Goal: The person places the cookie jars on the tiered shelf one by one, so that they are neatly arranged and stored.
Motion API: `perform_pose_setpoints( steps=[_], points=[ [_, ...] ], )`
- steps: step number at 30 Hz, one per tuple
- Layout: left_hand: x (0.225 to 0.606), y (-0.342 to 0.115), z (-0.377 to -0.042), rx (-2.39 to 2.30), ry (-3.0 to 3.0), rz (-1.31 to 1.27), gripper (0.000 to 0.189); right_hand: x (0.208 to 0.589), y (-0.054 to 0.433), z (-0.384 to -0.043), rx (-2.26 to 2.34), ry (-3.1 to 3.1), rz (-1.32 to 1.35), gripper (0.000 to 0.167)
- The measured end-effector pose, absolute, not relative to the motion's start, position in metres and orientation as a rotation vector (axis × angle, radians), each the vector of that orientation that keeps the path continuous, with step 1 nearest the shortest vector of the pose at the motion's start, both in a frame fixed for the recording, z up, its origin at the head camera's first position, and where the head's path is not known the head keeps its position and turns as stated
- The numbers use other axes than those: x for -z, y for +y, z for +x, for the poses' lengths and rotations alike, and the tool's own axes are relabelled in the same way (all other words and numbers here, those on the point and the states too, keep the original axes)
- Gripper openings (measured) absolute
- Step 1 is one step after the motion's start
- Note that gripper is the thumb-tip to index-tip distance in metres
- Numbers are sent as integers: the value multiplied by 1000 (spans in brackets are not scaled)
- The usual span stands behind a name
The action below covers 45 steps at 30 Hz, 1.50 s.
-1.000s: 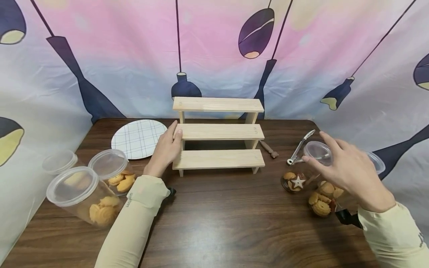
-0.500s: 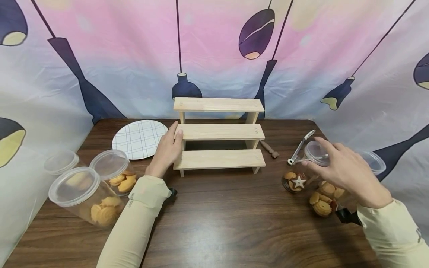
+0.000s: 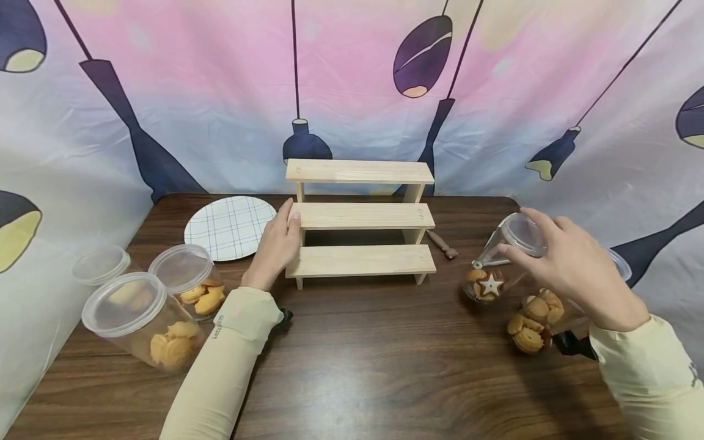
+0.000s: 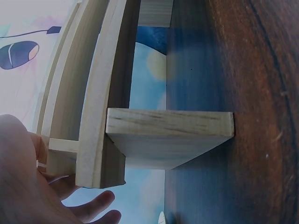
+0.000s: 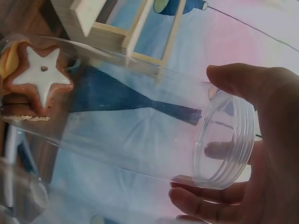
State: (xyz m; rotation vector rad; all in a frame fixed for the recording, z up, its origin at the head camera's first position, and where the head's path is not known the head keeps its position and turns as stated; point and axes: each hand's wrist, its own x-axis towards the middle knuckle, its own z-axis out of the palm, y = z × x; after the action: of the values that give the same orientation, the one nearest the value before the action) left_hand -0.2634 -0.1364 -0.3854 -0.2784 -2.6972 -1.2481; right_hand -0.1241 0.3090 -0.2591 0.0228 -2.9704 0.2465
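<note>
My left hand [image 3: 273,249] holds the left end of a three-tier wooden shelf [image 3: 363,215] at its middle tier, thumb at the front edge. In the left wrist view several fingertips [image 4: 96,207] reach past the shelf's end. At the right, my right hand [image 3: 577,269] grips a clear plastic jar [image 3: 522,234] around its lidded top. Inside this jar, near the bottom, lies a star-shaped cookie [image 5: 39,74] with white icing, beside other cookies. The jar looks raised a little off the table and tilted. Each tier of the shelf is bare.
More clear jars with cookies [image 3: 528,333] stand by my right wrist. Several lidded jars [image 3: 123,305] are at the left. A checked round plate [image 3: 231,228] lies back left. Metal tongs [image 3: 477,264] sit behind the held jar, and a small wooden-handled tool [image 3: 442,244] right of the shelf.
My right hand has closed around the jar's top and the jar has risen slightly, now covering much of the tongs. The left hand and the shelf have stayed in place.
</note>
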Motion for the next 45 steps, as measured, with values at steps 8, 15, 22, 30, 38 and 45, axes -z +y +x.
perform_pose_setpoints(
  steps=[8,15,22,30,38,45],
  points=[
    [384,-136,-264,1260,-2699,-268,59,231,295,-145,-192,-2955,24,91],
    [383,-136,-262,1255,-2696,-266,59,201,278,-168,-175,-2919,94,88],
    [382,-136,-262,1263,-2699,-271,60,167,259,-192,-171,-2946,110,89],
    [383,-136,-262,1256,-2700,-268,60,141,232,-232,-375,-2887,164,86],
    [386,-135,-260,1252,-2692,-269,60,128,196,-266,-454,-2862,199,87],
    [387,-138,-260,1242,-2678,-266,59,123,151,-292,-481,-2853,260,87]
  ],
)
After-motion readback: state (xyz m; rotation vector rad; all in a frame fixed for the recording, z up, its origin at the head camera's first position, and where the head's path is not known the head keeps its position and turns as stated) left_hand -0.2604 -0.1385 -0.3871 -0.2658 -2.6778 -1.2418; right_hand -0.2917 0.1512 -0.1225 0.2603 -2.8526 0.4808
